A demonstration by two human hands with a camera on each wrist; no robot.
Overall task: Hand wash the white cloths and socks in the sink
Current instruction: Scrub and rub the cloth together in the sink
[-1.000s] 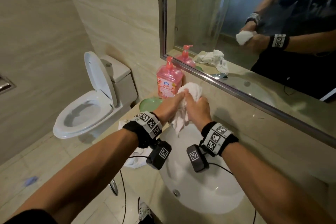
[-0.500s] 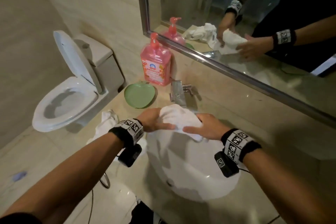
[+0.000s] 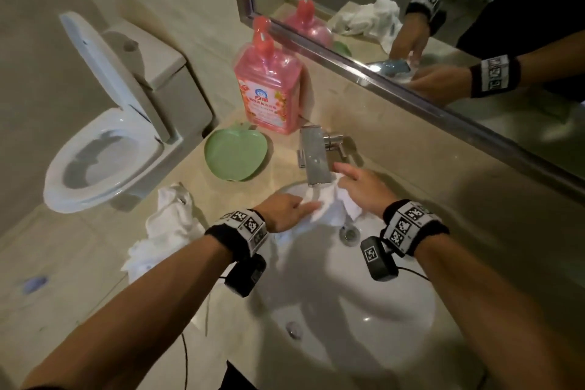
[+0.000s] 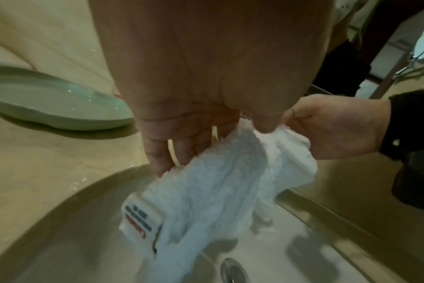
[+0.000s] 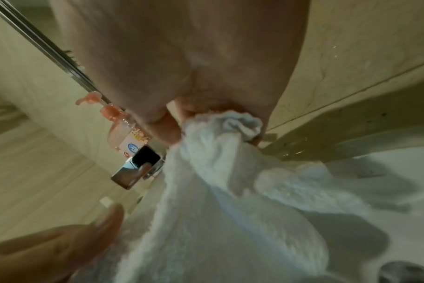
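A white terry cloth (image 3: 327, 207) hangs just under the spout of the steel faucet (image 3: 313, 155), at the back of the white sink (image 3: 348, 320). My left hand (image 3: 292, 209) pinches its left edge between thumb and fingers. My right hand (image 3: 361, 185) grips the bunched right edge. In the left wrist view the cloth (image 4: 218, 181) droops toward the drain (image 4: 232, 271) and shows a printed label (image 4: 140, 220); my right hand (image 4: 327, 126) holds its far corner. In the right wrist view the cloth (image 5: 218, 210) trails down from my curled fingers (image 5: 179, 114).
A heap of white cloths (image 3: 167, 231) lies on the counter left of the sink. A green apple-shaped dish (image 3: 235, 155) and a pink soap bottle (image 3: 269, 89) stand behind it. An open toilet (image 3: 104, 142) is at the left, and a mirror (image 3: 443, 25) is above the counter.
Both hands have come down from in front of the soap bottle and spread apart, and now hold the cloth low under the faucet spout. The cloth has opened out from a bunch.
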